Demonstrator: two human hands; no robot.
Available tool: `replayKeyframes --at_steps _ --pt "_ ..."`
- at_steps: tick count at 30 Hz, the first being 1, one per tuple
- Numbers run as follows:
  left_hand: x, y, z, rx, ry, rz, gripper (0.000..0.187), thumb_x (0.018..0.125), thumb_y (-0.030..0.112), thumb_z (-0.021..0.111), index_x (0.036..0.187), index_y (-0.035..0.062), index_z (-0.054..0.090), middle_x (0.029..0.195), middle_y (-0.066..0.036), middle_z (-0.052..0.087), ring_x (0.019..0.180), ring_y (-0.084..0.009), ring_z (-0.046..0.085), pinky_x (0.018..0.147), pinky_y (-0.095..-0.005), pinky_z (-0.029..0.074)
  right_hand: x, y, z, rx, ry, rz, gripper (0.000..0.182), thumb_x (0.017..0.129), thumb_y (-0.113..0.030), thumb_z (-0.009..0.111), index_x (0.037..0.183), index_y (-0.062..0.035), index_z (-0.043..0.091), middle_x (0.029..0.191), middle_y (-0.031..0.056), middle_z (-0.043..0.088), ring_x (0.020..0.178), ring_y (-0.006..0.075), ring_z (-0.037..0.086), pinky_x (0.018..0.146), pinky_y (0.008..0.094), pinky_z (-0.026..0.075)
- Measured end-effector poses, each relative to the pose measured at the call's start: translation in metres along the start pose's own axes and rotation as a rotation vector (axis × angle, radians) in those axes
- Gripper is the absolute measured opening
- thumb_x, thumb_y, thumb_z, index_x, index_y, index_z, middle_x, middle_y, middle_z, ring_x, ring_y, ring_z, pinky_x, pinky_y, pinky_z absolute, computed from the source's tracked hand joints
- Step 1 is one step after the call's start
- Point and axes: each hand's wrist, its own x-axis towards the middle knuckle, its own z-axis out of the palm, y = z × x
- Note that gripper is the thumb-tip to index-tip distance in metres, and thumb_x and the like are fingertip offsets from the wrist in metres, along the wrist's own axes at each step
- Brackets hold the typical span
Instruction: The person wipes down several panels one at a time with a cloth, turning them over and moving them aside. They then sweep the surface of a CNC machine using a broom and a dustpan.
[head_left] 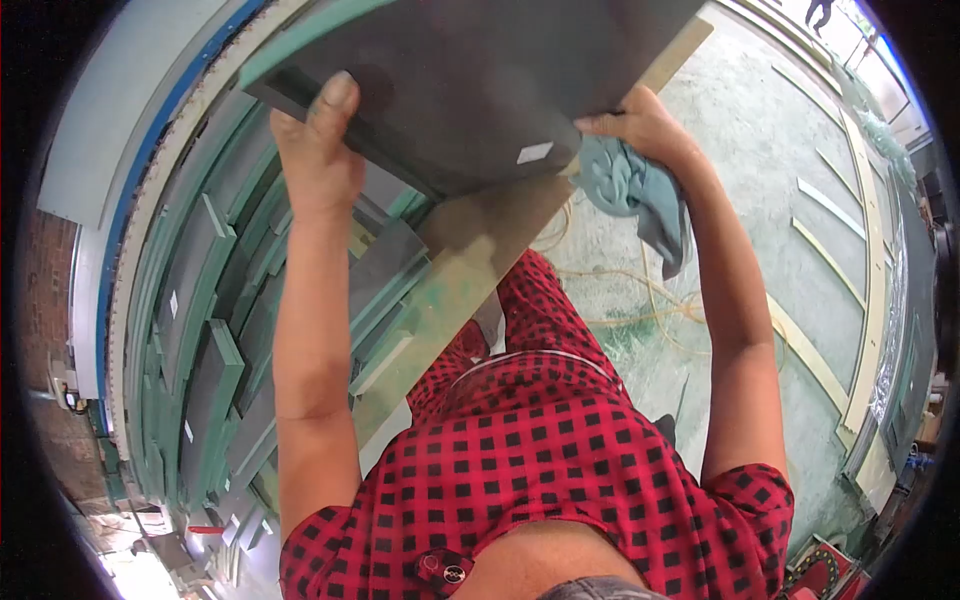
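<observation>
A large dark grey panel (460, 90) with green edges is held tilted in front of me, its upper part running out of view. A small white label (535, 153) sticks to its face near the lower right corner. My left hand (325, 150) grips the panel's left lower edge, thumb on the face and fingers hidden behind. At the right corner my right hand (645, 125) is closed on the panel's edge, fingers mostly hidden. A crumpled blue-grey cloth (635, 195) hangs from under this hand.
Several green-edged panels (205, 260) lean in stacks on the left. Below the held panel runs a tan board (475, 235). A yellowish hose (655, 300) lies on the pale floor (735, 180), with long strips (830, 250) to the right. A person (818, 14) stands far off.
</observation>
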Motion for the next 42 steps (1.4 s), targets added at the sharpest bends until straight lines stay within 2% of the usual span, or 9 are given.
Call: replayKeyframes --at_steps 9,11,18,20,22,26,29,32,42 --pt "0.012 -0.019 0.017 0.000 0.168 0.123 0.050 0.084 0.050 0.056 0.114 0.0117 0.046 0.112 0.000 0.051 0.102 -0.0179 0.050 0.091 -0.0392 0.040 -0.028 -0.014 -0.038 -0.335 0.102 0.086 0.037 0.067 -0.026 0.075 0.078 0.0064 0.063 0.061 0.0136 0.058 0.056 0.0154 0.055 0.057 0.0331 0.045" --pt "0.019 -0.057 -0.002 0.430 0.138 0.325 0.058 0.084 0.057 0.051 0.121 0.0152 0.036 0.117 -0.001 0.046 0.108 -0.0180 0.046 0.095 -0.0395 0.037 -0.043 -0.034 -0.042 -0.422 0.103 0.121 0.036 0.068 -0.029 0.074 0.079 0.0038 0.065 0.064 0.0175 0.060 0.059 0.0234 0.060 0.060 0.0357 0.046" --pt "0.021 -0.048 0.018 0.145 0.204 0.203 0.061 0.085 0.059 0.047 0.126 0.0169 0.034 0.117 -0.003 0.045 0.109 -0.0211 0.046 0.096 -0.0407 0.036 -0.079 -0.072 -0.017 -0.494 0.086 0.208 0.031 0.072 -0.032 0.070 0.089 -0.0063 0.067 0.075 0.0177 0.062 0.073 0.0341 0.061 0.066 0.0404 0.046" --pt "0.017 -0.009 0.031 0.231 0.408 -0.061 0.060 0.086 0.056 0.048 0.129 0.0156 0.036 0.117 -0.004 0.046 0.108 -0.0218 0.046 0.097 -0.0399 0.035 -0.085 -0.081 -0.006 -0.543 0.073 0.224 0.032 0.073 -0.033 0.069 0.091 -0.0069 0.066 0.075 0.0173 0.062 0.073 0.0344 0.060 0.066 0.0408 0.046" --pt "-0.003 0.025 0.046 0.178 0.563 -0.069 0.059 0.090 0.046 0.045 0.133 0.0073 0.034 0.101 -0.003 0.049 0.086 -0.0139 0.047 0.075 -0.0290 0.041 -0.091 -0.084 0.010 -0.579 0.095 0.110 0.034 0.075 -0.036 0.066 0.093 -0.0079 0.062 0.075 0.0157 0.061 0.073 0.0347 0.060 0.065 0.0422 0.046" --pt "-0.047 0.043 0.034 0.050 0.309 -0.038 0.064 0.091 0.039 0.048 0.142 0.0095 0.022 0.109 -0.005 0.048 0.090 -0.0129 0.049 0.077 -0.0267 0.041 -0.106 -0.094 0.041 -0.723 0.003 0.011 0.033 0.075 -0.032 0.065 0.095 -0.0076 0.056 0.077 0.0143 0.059 0.075 0.0323 0.060 0.064 0.0412 0.047" --pt "-0.056 0.030 -0.009 0.630 0.353 0.123 0.066 0.091 0.032 0.050 0.142 0.0062 0.018 0.113 -0.008 0.048 0.096 -0.0130 0.051 0.079 -0.0274 0.042 -0.119 -0.100 0.065 -0.686 -0.104 -0.025 0.039 0.074 -0.029 0.065 0.101 -0.0047 0.052 0.079 0.0138 0.058 0.076 0.0314 0.060 0.063 0.0391 0.048" --pt "-0.066 0.030 -0.031 -0.084 0.553 -0.159 0.064 0.087 0.020 0.053 0.139 -0.0013 0.021 0.102 -0.011 0.054 0.090 -0.0172 0.058 0.078 -0.0280 0.048 -0.123 -0.100 0.083 -0.661 -0.123 -0.079 0.044 0.073 -0.028 0.066 0.103 -0.0001 0.049 0.080 0.0135 0.058 0.076 0.0307 0.061 0.063 0.0377 0.049" --pt "-0.090 0.050 -0.039 -0.318 0.675 -0.351 0.073 0.074 0.002 0.051 0.141 0.0091 0.022 0.111 -0.014 0.052 0.091 -0.0223 0.059 0.074 -0.0317 0.052 -0.111 -0.089 0.061 -0.401 -0.204 0.045 0.037 0.069 -0.025 0.069 0.095 -0.0007 0.060 0.084 0.0189 0.062 0.076 0.0332 0.061 0.067 0.0399 0.048"
